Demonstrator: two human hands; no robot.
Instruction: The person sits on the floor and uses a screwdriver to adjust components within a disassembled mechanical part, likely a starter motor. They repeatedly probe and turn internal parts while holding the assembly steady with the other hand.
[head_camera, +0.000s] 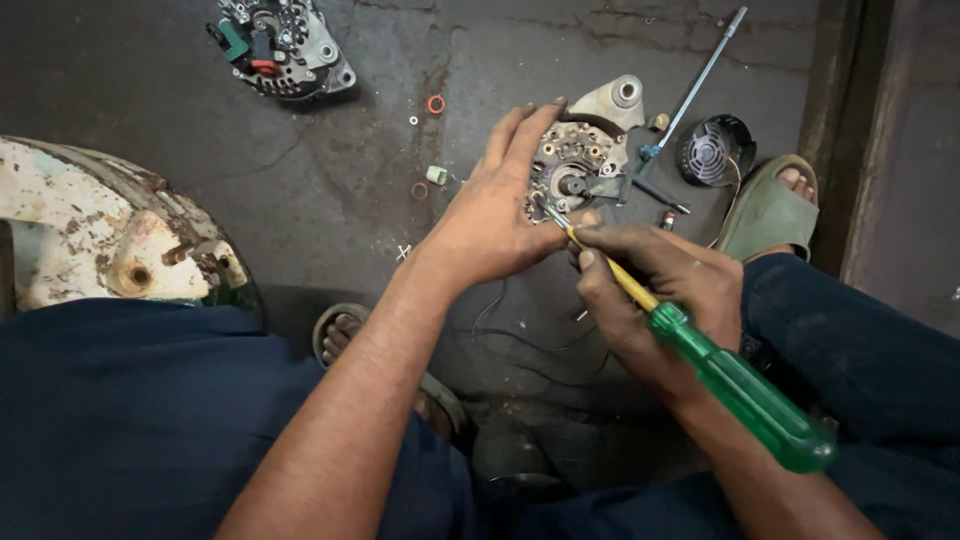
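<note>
The alternator housing (585, 160) is held up off the dark floor (330, 160) by the left hand (495, 215), fingers spread flat along its left side (thumb underneath). A green-handled screwdriver (700, 350) is gripped by the curled fingers of the right hand (655, 290), wrist bent, tip set against the housing's centre.

Screwdriver work on an alternator part, on the floor

The left hand (495, 215) steadies the alternator housing (585, 165); the right hand (655, 290) sets a green-handled screwdriver (735, 385) into it. A second alternator (283, 45) lies far left of the housing.
</note>
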